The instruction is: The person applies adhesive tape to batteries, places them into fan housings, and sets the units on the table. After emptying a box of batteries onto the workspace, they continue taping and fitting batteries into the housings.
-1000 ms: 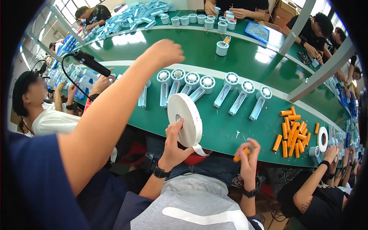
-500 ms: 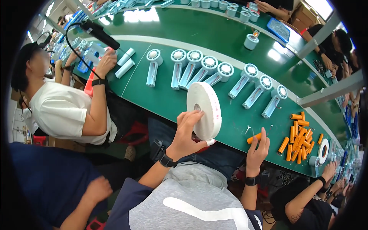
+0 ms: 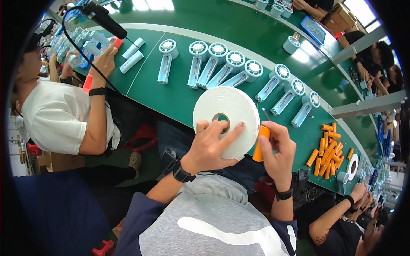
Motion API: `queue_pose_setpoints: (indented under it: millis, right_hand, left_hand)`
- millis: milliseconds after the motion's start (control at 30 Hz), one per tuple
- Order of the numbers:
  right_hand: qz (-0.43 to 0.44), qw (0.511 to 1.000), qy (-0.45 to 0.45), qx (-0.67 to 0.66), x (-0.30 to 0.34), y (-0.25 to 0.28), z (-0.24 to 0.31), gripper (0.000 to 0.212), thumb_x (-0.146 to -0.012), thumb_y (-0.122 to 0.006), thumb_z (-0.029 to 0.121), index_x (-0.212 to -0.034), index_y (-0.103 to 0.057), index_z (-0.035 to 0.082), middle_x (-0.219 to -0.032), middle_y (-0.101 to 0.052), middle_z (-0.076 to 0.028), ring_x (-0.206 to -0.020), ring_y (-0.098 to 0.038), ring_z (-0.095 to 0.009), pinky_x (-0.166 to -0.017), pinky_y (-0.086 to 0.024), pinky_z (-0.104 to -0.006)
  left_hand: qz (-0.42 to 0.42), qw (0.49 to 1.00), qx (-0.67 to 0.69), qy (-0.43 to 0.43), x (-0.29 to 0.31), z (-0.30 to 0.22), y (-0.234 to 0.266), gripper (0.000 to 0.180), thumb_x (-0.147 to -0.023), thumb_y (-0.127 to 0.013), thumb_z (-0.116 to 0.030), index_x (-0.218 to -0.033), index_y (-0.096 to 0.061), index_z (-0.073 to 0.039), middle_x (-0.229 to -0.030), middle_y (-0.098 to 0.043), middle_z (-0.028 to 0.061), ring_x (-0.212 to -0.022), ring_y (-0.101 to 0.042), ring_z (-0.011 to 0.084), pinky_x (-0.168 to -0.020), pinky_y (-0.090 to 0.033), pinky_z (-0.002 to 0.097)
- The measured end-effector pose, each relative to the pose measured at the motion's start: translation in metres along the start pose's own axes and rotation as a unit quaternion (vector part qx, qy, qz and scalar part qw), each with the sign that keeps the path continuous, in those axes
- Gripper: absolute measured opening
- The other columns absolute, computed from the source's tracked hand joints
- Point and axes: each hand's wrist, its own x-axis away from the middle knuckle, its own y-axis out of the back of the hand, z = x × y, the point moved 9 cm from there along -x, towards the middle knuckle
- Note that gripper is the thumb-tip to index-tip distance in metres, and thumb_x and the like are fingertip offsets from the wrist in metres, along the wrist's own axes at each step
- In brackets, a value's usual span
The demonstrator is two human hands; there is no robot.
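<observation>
My left hand [image 3: 209,145] grips a large roll of white tape [image 3: 235,102], its fingers hooked at the core hole and its thumb low on the rim. In my right hand [image 3: 278,151] an orange cylindrical battery [image 3: 261,145] is pinched upright, with a thin red wire at its top end. The battery is right beside the roll's right edge; whether they touch I cannot tell. Beyond the roll, several light blue handheld fan bodies [image 3: 235,64] with open handles lie in a row on the green table [image 3: 149,91].
A heap of orange batteries [image 3: 329,155] lies at the right, by a second white roll [image 3: 352,166]. At the left a co-worker in a white shirt [image 3: 64,115] works near a black power tool [image 3: 104,19] on a cable. A metal post [image 3: 367,103] stands at the right.
My right hand has picked up the orange battery from the table and brought it left to the tape roll. The roll has turned to show its flat side.
</observation>
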Motion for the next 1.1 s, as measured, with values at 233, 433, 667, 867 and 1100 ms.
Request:
queue_pose_setpoints:
  millis: [233, 433, 667, 867, 1100]
  right_hand:
    - [-0.293, 0.954, 0.007, -0.057, 0.015, -0.004, -0.015, 0.020, -0.098, -0.059, 0.009, -0.115, -0.058, -0.001, -0.088, -0.063, -0.004, -0.072, -0.055, -0.003, -0.061, -0.043, -0.0203]
    - [-0.367, 0.930, -0.017, -0.004, 0.033, 0.008, -0.032, 0.020, -0.098, -0.060, 0.012, -0.109, -0.057, -0.004, -0.089, -0.062, -0.007, -0.076, -0.057, -0.008, -0.066, -0.046, -0.0237]
    - [-0.632, 0.771, 0.035, 0.064, 0.056, 0.252, -0.042, 0.035, -0.097, -0.066, 0.031, -0.105, -0.060, -0.003, -0.088, -0.063, -0.009, -0.072, -0.059, -0.013, -0.060, -0.049, -0.0264]
    - [-0.592, 0.798, -0.100, 0.054, 0.116, 0.227, -0.041, 0.032, -0.100, -0.061, 0.028, -0.116, -0.056, 0.001, -0.103, -0.066, -0.012, -0.084, -0.065, -0.014, -0.064, -0.053, -0.0230]
    - [-0.595, 0.788, -0.154, -0.042, 0.145, 0.174, -0.088, 0.031, -0.101, -0.060, 0.028, -0.117, -0.057, 0.002, -0.103, -0.065, -0.008, -0.086, -0.065, -0.012, -0.067, -0.053, -0.0217]
  left_hand:
    - [-0.040, 0.990, -0.038, 0.128, 0.011, -0.014, -0.011, 0.089, -0.055, -0.087, -0.031, -0.135, -0.058, -0.004, -0.094, -0.053, 0.0099, -0.085, -0.052, 0.0233, -0.073, -0.030, 0.0368]
    - [0.012, 0.991, -0.063, 0.116, 0.024, -0.031, -0.025, 0.084, -0.057, -0.085, -0.028, -0.133, -0.060, -0.001, -0.094, -0.054, 0.0099, -0.088, -0.053, 0.0238, -0.074, -0.032, 0.0376]
    - [0.131, 0.986, 0.097, 0.020, 0.022, -0.074, -0.077, 0.079, -0.063, -0.084, -0.032, -0.133, -0.059, -0.006, -0.093, -0.053, 0.0078, -0.091, -0.054, 0.0239, -0.078, -0.036, 0.0384]
    - [0.158, 0.961, 0.104, -0.202, -0.008, -0.127, -0.185, 0.066, -0.065, -0.083, -0.033, -0.124, -0.063, -0.011, -0.103, -0.058, 0.0067, -0.105, -0.054, 0.0240, -0.088, -0.040, 0.0378]
    - [0.208, 0.921, 0.174, -0.281, -0.041, -0.109, -0.155, 0.040, -0.070, -0.076, -0.024, -0.108, -0.068, -0.013, -0.125, -0.058, 0.0099, -0.122, -0.050, 0.0287, -0.096, -0.041, 0.0421]
